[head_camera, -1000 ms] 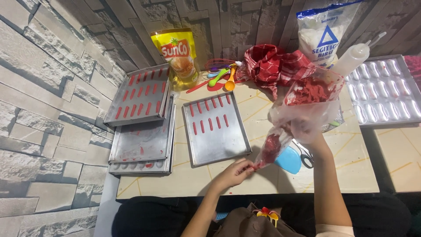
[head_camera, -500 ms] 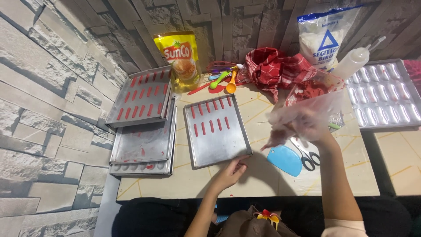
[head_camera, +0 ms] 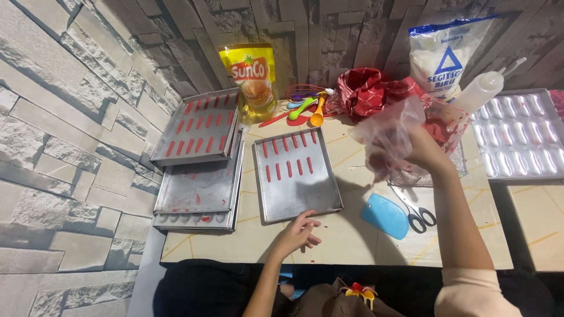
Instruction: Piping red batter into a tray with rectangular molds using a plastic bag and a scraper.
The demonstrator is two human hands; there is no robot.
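Since the earlier frame the right hand (head_camera: 426,149) has been lifting the piping bag (head_camera: 392,130) up and right, away from the tray (head_camera: 296,176), toward the red cloth (head_camera: 370,91) at upper centre. It is gripping the crumpled clear bag, fingers closed round the plastic; red batter is showing inside. The left hand (head_camera: 299,230) is resting at lower centre, fingers loosely spread, fingertips touching the tray's near edge. The tray is lying at centre frame, carrying two rows of short red strips along its far half. A blue scraper (head_camera: 385,215) and scissors (head_camera: 418,212) are lying just right of it. Stacked trays (head_camera: 200,170) are sitting at left, the top one tilted. An oil pouch (head_camera: 249,76) is standing against the wall.
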